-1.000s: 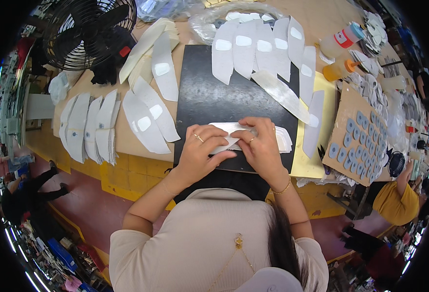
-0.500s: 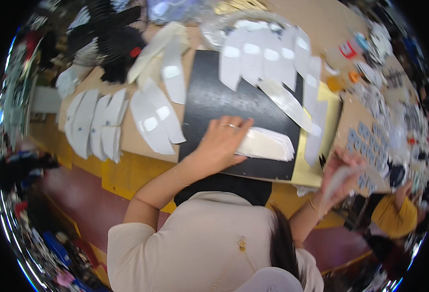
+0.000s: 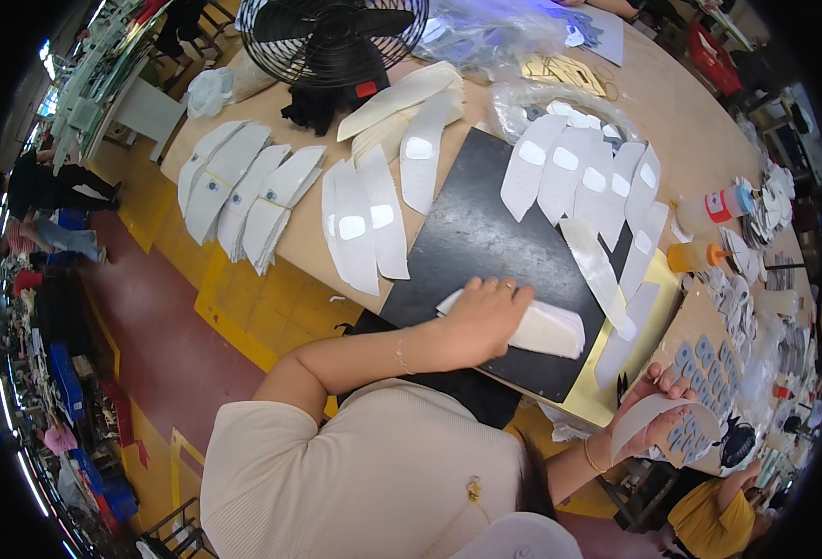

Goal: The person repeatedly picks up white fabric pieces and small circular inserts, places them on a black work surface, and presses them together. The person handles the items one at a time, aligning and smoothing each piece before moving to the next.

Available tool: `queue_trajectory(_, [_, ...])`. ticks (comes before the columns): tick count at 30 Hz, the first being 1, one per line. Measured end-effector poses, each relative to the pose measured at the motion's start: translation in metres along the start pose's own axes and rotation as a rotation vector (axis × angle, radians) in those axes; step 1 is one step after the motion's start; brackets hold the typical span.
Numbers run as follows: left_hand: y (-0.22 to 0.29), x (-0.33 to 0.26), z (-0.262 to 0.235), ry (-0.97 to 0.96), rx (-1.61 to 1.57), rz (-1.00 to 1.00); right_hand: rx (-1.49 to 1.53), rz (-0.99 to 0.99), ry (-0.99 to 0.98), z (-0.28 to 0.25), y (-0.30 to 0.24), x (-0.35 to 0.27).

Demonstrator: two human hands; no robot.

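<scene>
My left hand (image 3: pixel 490 321) lies across a stack of cream-white shaped pieces (image 3: pixel 553 330) on the black board (image 3: pixel 486 224), its fingers curled over the stack. Beyond the board's right corner, my right hand (image 3: pixel 649 410) holds a single thin white piece (image 3: pixel 658 416), which bends in an arc below the fingers. On the far part of the board, several overlapping white pieces with glossy patches (image 3: pixel 566 160) are fanned out. One long off-white piece (image 3: pixel 595 270) slants down towards the right edge of the board.
Left of the board lie more patched white pieces (image 3: pixel 351 227) and bundled stacks (image 3: pixel 227 177). A black fan (image 3: pixel 336 42) stands at the far left. To the right are bottles (image 3: pixel 717 205), an orange-capped bottle (image 3: pixel 695 256) and a cardboard sheet with grey tabs (image 3: pixel 679 340).
The view has shifted, so the table appears turned and lower right. My left hand remains on the stack; my right hand still holds the bent white piece, now more clearly visible.
</scene>
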State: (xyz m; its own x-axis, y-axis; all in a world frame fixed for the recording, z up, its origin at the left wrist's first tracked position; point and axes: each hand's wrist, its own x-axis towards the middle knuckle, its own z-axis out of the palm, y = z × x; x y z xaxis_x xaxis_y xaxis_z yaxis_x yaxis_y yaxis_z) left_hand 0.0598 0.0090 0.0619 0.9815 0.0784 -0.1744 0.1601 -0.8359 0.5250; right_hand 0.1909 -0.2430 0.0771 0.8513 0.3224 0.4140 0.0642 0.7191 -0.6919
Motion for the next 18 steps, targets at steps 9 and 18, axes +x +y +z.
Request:
queue_trajectory(9, [-0.077, 0.049, -0.08, 0.487, -0.329, -0.079, -0.113, -0.028, 0.079, 0.01, 0.001, -0.008])
queue_trajectory(18, [-0.123, 0.112, -0.064, 0.537, 0.128, -0.368, -0.258, -0.132, 0.17, 0.009, -0.019, -0.017])
